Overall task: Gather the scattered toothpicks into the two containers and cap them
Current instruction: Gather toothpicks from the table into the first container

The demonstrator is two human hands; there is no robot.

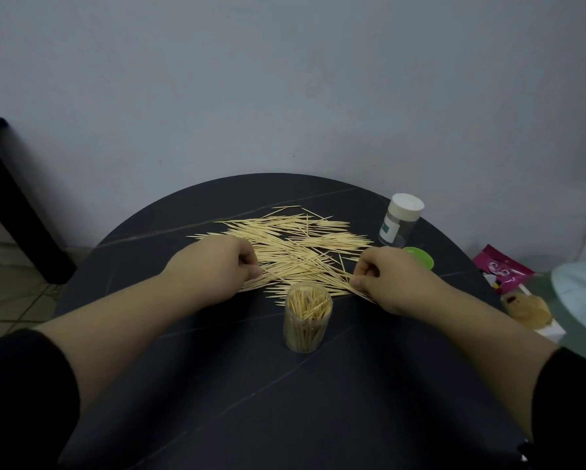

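A wide pile of pale wooden toothpicks (291, 242) lies scattered across the middle of the round dark table (217, 385). An uncapped clear container (308, 318), well filled with toothpicks, stands upright just in front of the pile. A second clear container (400, 220) with a white cap stands at the back right. A green cap (420, 257) lies beside it, partly hidden by my right hand. My left hand (217, 266) pinches toothpicks at the pile's left edge. My right hand (383, 278) pinches toothpicks at the pile's right edge.
A pink packet (502, 271) and a wrapped snack (527, 310) lie past the table's right edge, next to a pale round surface (580, 293). A black furniture leg (16, 205) stands at the left. A grey wall rises close behind the table.
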